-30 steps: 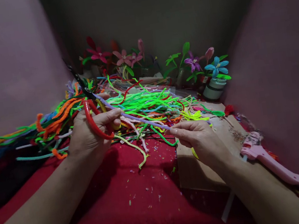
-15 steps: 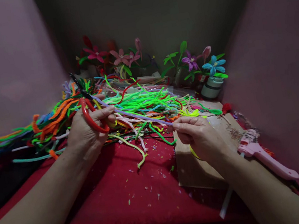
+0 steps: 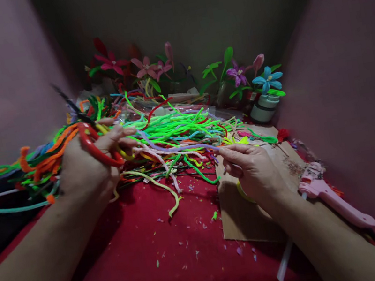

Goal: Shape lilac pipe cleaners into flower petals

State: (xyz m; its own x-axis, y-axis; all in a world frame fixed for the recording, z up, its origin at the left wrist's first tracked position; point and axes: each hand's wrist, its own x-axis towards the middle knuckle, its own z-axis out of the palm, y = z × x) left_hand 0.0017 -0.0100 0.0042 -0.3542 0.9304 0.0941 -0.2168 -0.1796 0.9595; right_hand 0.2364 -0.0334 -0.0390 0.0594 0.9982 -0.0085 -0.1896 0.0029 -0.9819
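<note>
Lilac pipe cleaner (image 3: 189, 148): thin, fuzzy, bowed; scissors (image 3: 93, 148) red-handled.

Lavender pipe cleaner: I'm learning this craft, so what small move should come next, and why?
Probably swing the scissors in the left hand toward the lavender pipe cleaner: the right hand pinches its end, while the blades point up and away from it.

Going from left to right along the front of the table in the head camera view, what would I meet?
left hand gripping red-handled scissors → loose yellow-green pipe cleaner on the red cloth → right hand pinching a lilac pipe cleaner → pink glue gun
</note>
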